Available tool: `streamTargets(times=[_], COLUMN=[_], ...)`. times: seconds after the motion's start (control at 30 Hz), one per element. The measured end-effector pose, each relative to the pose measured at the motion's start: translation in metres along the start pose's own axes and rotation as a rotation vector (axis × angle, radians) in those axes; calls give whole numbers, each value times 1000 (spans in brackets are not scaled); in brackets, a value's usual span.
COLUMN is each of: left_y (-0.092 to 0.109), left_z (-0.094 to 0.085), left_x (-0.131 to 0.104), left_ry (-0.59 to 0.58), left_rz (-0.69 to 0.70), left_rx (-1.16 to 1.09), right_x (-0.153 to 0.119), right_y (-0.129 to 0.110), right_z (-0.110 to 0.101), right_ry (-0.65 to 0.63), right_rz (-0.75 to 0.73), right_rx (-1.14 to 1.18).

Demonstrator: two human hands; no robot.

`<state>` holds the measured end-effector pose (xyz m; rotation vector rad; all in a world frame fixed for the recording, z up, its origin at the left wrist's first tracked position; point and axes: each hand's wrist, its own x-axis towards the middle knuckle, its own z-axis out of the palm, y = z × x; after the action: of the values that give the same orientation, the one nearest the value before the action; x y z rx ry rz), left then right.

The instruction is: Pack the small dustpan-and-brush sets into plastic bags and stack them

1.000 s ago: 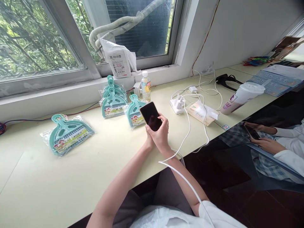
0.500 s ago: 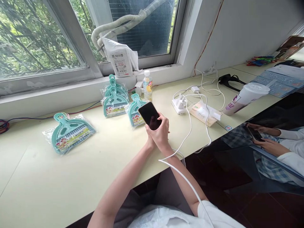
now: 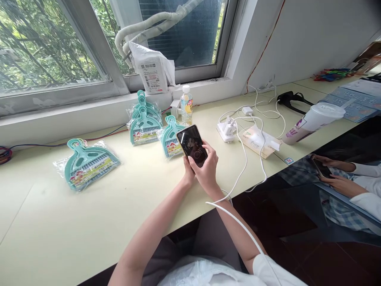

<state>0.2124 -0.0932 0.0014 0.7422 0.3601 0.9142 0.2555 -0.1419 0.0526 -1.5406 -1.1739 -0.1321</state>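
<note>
A dark phone (image 3: pixel 192 145) is held up over the near edge of the pale table (image 3: pixel 89 222), roughly mid-scene. It's gripped by the right hand (image 3: pixel 208 169), fingers wrapped round its lower right side, thumb laid on the screen. The left hand (image 3: pixel 189 174) is tucked underneath, mostly hidden, so its finger spread can't be told. Just beyond the phone, a bagged teal dustpan set (image 3: pixel 171 137) is seen, with a small bottle (image 3: pixel 186 105) further back.

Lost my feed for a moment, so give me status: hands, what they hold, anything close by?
Both hands closed on phone: left hand behind, right hand in front. Phone above table. Packed dustpan just beyond. White cable by right wrist.
</note>
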Motion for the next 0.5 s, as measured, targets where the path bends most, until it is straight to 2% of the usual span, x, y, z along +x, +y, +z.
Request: streamTargets(times=[0.1, 0.17, 0.33, 0.43, 0.5], left_y=[-7, -10, -7, -3, -1], left_z=[-8, -10, -12, -13, -14], left_x=[4, 5, 0, -1, 0], left_ry=[-5, 17, 25, -87, -171], left_rz=[107, 105, -26, -138, -197], left_rx=[27, 54, 79, 50, 44], right_x=[2, 4, 9, 14, 18], right_y=[5, 10, 22, 30, 35], right_z=[-8, -13, -29, -38, -41], right_ry=[-51, -65, -168, -284, -304], right_rz=[-3, 10, 26, -1, -7], right_rx=[48, 99, 208, 225, 231])
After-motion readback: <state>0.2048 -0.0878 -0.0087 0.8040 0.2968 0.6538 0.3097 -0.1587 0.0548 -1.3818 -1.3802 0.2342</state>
